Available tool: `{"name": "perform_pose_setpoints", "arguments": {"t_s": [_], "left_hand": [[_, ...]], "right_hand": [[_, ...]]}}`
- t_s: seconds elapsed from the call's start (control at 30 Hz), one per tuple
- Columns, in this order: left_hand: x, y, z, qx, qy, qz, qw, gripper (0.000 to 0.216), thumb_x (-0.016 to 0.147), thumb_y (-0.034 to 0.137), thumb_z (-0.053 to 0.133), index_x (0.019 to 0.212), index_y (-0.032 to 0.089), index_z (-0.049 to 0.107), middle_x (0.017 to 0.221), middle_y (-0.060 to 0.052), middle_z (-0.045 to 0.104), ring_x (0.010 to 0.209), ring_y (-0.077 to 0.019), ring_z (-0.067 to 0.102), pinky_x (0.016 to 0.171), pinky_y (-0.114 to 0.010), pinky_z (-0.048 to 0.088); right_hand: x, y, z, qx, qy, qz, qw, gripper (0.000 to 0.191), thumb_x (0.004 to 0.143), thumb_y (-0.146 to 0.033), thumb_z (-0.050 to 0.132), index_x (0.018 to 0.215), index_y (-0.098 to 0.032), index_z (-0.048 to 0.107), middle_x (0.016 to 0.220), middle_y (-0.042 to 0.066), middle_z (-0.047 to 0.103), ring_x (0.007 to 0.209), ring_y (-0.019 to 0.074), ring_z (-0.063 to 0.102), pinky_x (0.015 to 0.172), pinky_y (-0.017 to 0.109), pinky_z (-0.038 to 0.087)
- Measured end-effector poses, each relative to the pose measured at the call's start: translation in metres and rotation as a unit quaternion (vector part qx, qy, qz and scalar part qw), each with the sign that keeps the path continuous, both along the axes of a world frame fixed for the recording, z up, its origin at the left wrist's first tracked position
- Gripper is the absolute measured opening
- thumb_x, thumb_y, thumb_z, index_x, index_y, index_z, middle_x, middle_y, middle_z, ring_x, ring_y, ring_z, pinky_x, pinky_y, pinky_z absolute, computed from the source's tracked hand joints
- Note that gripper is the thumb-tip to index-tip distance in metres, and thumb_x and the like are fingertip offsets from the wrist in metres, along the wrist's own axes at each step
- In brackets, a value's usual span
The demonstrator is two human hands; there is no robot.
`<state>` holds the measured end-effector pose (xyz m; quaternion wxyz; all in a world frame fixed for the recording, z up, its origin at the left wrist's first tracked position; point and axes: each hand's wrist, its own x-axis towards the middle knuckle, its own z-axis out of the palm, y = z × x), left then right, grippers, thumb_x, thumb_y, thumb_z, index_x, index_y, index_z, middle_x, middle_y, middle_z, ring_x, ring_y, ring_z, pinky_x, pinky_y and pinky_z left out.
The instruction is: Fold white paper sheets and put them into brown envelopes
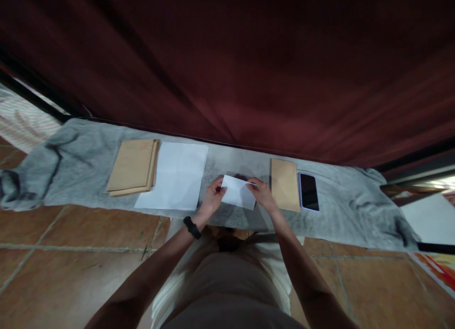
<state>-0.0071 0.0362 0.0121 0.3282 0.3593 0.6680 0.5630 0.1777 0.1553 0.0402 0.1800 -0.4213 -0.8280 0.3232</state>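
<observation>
A small folded white sheet of paper point(237, 191) is held over the grey cloth point(85, 177) between both hands. My left hand point(212, 196), with a black band on its wrist, pinches the sheet's left edge. My right hand point(260, 194) pinches its upper right edge. The fingers of both hands are closed on the paper. A single brown envelope point(285, 184) lies just right of my right hand. A larger flat white sheet point(176, 175) lies just left of my left hand.
A stack of brown envelopes point(133, 167) lies at the left end of the cloth. A dark phone point(308, 191) lies right of the single envelope. A dark red curtain point(249, 63) hangs behind. Terracotta floor tiles point(71, 253) surround my knees.
</observation>
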Motion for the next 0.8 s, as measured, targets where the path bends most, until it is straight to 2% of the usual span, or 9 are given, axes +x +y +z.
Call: {"name": "perform_pose_setpoints", "arguments": {"t_s": [0.07, 0.13, 0.23, 0.3, 0.43, 0.5, 0.6, 0.7, 0.8], "left_hand": [[-0.004, 0.006, 0.014, 0.004, -0.005, -0.002, 1.000, 0.015, 0.079, 0.021, 0.063, 0.093, 0.017, 0.070, 0.079, 0.000, 0.070, 0.070, -0.0149, 0.065, 0.068, -0.027, 0.055], [-0.007, 0.009, 0.030, 0.009, 0.021, 0.008, 1.000, 0.006, 0.080, 0.023, 0.065, 0.079, 0.018, 0.067, 0.072, 0.001, 0.067, 0.068, -0.0146, 0.063, 0.068, -0.027, 0.053], [-0.009, 0.008, 0.050, 0.062, 0.114, 0.029, 0.991, 0.005, 0.082, 0.022, 0.063, 0.082, 0.020, 0.068, 0.088, -0.002, 0.071, 0.086, -0.0178, 0.067, 0.083, -0.031, 0.055], [-0.009, 0.004, 0.053, 0.102, 0.182, 0.012, 0.978, 0.011, 0.084, 0.017, 0.060, 0.087, 0.022, 0.069, 0.105, -0.004, 0.072, 0.104, -0.0201, 0.066, 0.096, -0.036, 0.052], [-0.010, -0.011, 0.034, 0.091, 0.272, -0.071, 0.955, 0.022, 0.087, 0.009, 0.053, 0.093, 0.022, 0.069, 0.115, -0.006, 0.072, 0.114, -0.0217, 0.064, 0.103, -0.043, 0.052], [-0.011, -0.019, 0.018, 0.067, 0.303, -0.101, 0.945, 0.027, 0.087, 0.006, 0.049, 0.094, 0.021, 0.070, 0.116, -0.007, 0.072, 0.115, -0.0217, 0.065, 0.102, -0.043, 0.053], [-0.014, -0.033, 0.000, 0.049, 0.351, -0.162, 0.921, 0.034, 0.086, 0.001, 0.045, 0.098, 0.020, 0.071, 0.121, -0.008, 0.071, 0.118, -0.0216, 0.064, 0.103, -0.044, 0.054], [-0.015, -0.041, -0.005, 0.041, 0.384, -0.210, 0.898, 0.039, 0.087, -0.001, 0.043, 0.103, 0.021, 0.072, 0.127, -0.008, 0.069, 0.121, -0.0210, 0.063, 0.106, -0.044, 0.053], [-0.006, -0.038, 0.001, 0.037, 0.399, -0.185, 0.897, 0.040, 0.092, 0.004, 0.040, 0.111, 0.020, 0.071, 0.131, -0.009, 0.068, 0.125, -0.0203, 0.062, 0.110, -0.043, 0.051]], "right_hand": [[0.002, 0.001, 0.010, 0.002, 0.036, -0.001, 0.999, 0.020, 0.093, -0.029, 0.053, 0.097, -0.023, 0.072, 0.093, 0.002, 0.076, 0.086, 0.0195, 0.071, 0.078, 0.029, 0.055], [0.005, 0.002, 0.023, 0.013, 0.088, 0.001, 0.996, 0.021, 0.094, -0.033, 0.054, 0.099, -0.022, 0.071, 0.097, 0.004, 0.076, 0.091, 0.0204, 0.070, 0.081, 0.030, 0.055], [0.011, 0.000, 0.040, 0.059, 0.156, 0.020, 0.986, 0.022, 0.097, -0.033, 0.052, 0.101, -0.023, 0.071, 0.105, 0.006, 0.075, 0.102, 0.0212, 0.069, 0.093, 0.034, 0.053], [0.016, -0.005, 0.045, 0.103, 0.163, 0.031, 0.981, 0.022, 0.098, -0.030, 0.051, 0.101, -0.023, 0.071, 0.111, 0.007, 0.074, 0.109, 0.0211, 0.067, 0.100, 0.036, 0.050], [0.027, -0.028, 0.027, 0.169, 0.072, 0.037, 0.982, 0.024, 0.098, -0.021, 0.048, 0.101, -0.024, 0.072, 0.121, 0.007, 0.072, 0.117, 0.0220, 0.064, 0.113, 0.045, 0.042], [0.033, -0.044, 0.009, 0.172, 0.022, 0.064, 0.983, 0.028, 0.097, -0.015, 0.047, 0.105, -0.024, 0.072, 0.123, 0.007, 0.072, 0.121, 0.0222, 0.062, 0.119, 0.050, 0.036], [0.044, -0.066, -0.016, 0.167, -0.006, 0.098, 0.981, 0.037, 0.092, -0.007, 0.045, 0.113, -0.024, 0.071, 0.132, 0.006, 0.068, 0.128, 0.0215, 0.059, 0.120, 0.050, 0.036], [0.051, -0.079, -0.028, 0.158, -0.011, 0.100, 0.982, 0.041, 0.090, -0.006, 0.045, 0.118, -0.023, 0.070, 0.134, 0.007, 0.067, 0.128, 0.0211, 0.059, 0.120, 0.048, 0.039], [0.048, -0.081, -0.029, 0.146, 0.003, 0.079, 0.986, 0.037, 0.092, -0.011, 0.047, 0.119, -0.022, 0.070, 0.134, 0.008, 0.068, 0.127, 0.0219, 0.060, 0.117, 0.047, 0.043]]}}
